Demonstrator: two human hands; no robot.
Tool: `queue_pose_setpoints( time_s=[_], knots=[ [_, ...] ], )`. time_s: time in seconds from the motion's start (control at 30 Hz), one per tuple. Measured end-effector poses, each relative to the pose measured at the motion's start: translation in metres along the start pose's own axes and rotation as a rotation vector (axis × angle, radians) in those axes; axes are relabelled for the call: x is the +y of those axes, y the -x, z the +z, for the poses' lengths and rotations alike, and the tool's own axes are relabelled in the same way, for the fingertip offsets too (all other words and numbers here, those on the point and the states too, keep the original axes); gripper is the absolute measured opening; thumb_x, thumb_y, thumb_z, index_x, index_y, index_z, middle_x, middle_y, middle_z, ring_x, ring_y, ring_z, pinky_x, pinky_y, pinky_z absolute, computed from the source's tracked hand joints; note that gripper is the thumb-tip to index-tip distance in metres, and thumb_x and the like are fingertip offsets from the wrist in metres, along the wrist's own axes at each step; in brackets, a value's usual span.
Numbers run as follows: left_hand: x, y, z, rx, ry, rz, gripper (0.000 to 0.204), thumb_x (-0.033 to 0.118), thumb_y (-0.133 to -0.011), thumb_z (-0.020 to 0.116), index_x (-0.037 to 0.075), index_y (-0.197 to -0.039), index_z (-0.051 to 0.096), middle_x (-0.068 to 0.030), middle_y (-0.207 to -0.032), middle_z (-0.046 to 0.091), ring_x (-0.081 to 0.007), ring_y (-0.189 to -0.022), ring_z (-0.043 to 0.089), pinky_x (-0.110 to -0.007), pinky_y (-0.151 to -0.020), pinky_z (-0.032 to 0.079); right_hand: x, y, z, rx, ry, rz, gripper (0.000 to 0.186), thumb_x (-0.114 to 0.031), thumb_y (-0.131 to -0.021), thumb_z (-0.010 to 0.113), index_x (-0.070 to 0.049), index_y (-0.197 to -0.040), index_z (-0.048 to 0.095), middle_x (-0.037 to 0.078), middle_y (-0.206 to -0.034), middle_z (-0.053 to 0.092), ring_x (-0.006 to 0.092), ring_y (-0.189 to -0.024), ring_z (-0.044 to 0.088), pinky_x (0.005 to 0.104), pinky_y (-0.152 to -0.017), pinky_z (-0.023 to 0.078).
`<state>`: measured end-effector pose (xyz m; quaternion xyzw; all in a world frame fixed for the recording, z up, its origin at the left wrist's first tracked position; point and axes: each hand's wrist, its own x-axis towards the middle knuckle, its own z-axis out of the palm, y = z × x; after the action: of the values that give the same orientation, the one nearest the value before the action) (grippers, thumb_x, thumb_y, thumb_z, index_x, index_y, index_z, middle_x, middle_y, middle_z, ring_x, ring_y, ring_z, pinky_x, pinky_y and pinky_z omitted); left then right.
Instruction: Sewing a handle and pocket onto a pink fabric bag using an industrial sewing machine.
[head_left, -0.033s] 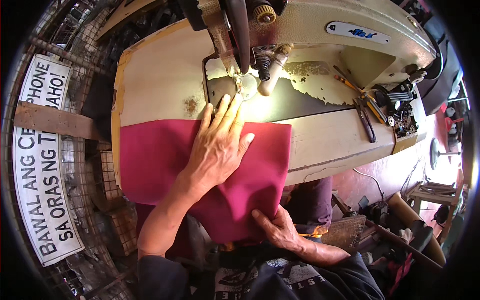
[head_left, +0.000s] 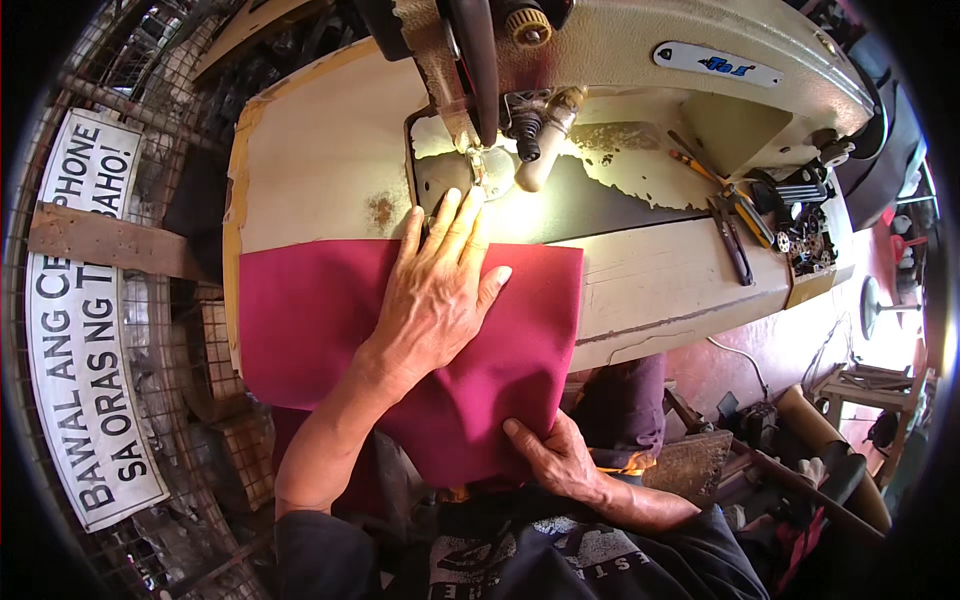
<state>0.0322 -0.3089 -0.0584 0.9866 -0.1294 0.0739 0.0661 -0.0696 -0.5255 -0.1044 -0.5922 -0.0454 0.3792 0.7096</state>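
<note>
A maroon piece of fabric (head_left: pixel 310 320) lies over the front of the sewing machine's table, its lower part hanging toward my lap. My left hand (head_left: pixel 435 285) rests flat on it, fingers stretched forward past its far edge and the fingertips just short of the presser foot (head_left: pixel 478 170). The thumb is spread to the right. At the fabric's lower right edge, my right hand (head_left: pixel 562 458) grips the cloth, thumb on top and the other fingers hidden underneath. A lamp (head_left: pixel 540 155) lights the plate around the needle.
The sewing machine's arm (head_left: pixel 620 50) spans the top. Pliers (head_left: pixel 730 240), a screwdriver (head_left: pixel 752 215) and a tray of small metal parts (head_left: pixel 808 245) sit at the table's right. A wire mesh wall with a white sign (head_left: pixel 75 400) stands on the left.
</note>
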Motion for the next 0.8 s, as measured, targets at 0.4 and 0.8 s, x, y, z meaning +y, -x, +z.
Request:
queue_pose_setpoints(
  time_s=[0.4, 0.8],
  knots=[
    [-0.069, -0.002, -0.026, 0.226, -0.045, -0.321, 0.051, 0.035, -0.108, 0.044, 0.006, -0.150, 0.048, -0.0200, -0.160, 0.038, -0.0388, -0.151, 0.030, -0.055, -0.124, 0.021, -0.026, 0.012, -0.013, 0.114, -0.269, -0.074, 0.037, -0.008, -0.106, 0.055, 0.000, -0.142, 0.049, 0.006, -0.131, 0.060, 0.0129, -0.120, 0.052, 0.0296, -0.103, 0.044],
    [-0.062, 0.082, -0.005, 0.013, -0.110, -0.330, 0.069, 0.049, -0.104, 0.047, 0.013, -0.160, 0.032, -0.0142, -0.168, 0.024, -0.0402, -0.154, 0.019, -0.056, -0.125, 0.014, -0.082, 0.004, -0.044, 0.650, 0.256, -0.426, 0.086, 0.006, -0.085, 0.073, -0.006, -0.158, 0.030, 0.019, -0.131, 0.062, 0.0217, -0.115, 0.063, 0.0352, -0.094, 0.053]
  ],
)
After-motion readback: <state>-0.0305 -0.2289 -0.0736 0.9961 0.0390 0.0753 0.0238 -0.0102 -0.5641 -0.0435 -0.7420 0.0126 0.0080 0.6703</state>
